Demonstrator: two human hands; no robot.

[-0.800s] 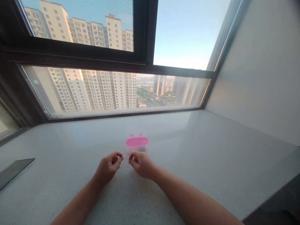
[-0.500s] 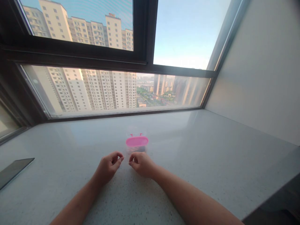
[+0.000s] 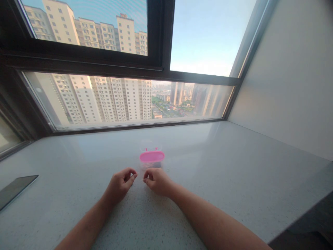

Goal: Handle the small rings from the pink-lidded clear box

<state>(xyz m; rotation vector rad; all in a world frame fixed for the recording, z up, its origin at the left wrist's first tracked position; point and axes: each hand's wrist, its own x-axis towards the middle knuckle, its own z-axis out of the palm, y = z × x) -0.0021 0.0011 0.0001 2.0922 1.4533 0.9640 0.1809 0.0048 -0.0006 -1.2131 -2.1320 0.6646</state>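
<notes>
My left hand (image 3: 123, 182) is closed in a pinch, thumb against forefinger, with a tiny pale tip sticking out toward the right; it is too small to name. Close by on the right, my right hand (image 3: 156, 181) also pinches, and whatever lies between its fingertips is hidden or too small to make out. A narrow gap separates the two sets of fingertips. Just beyond them stands a small clear plastic box with a pink oval rim or lid (image 3: 152, 156) and two pink clips at its back. Its dark contents show only faintly, partly covered by my right hand.
Both forearms rest over a pale speckled stone sill (image 3: 221, 166). A dark flat device, like a phone or tablet (image 3: 18, 189), lies at the left edge. Dark-framed windows (image 3: 104, 62) close off the back, and a white wall (image 3: 291, 80) stands on the right.
Both hands stay almost in place, still pinching close together. The box and the flat device have not moved.
</notes>
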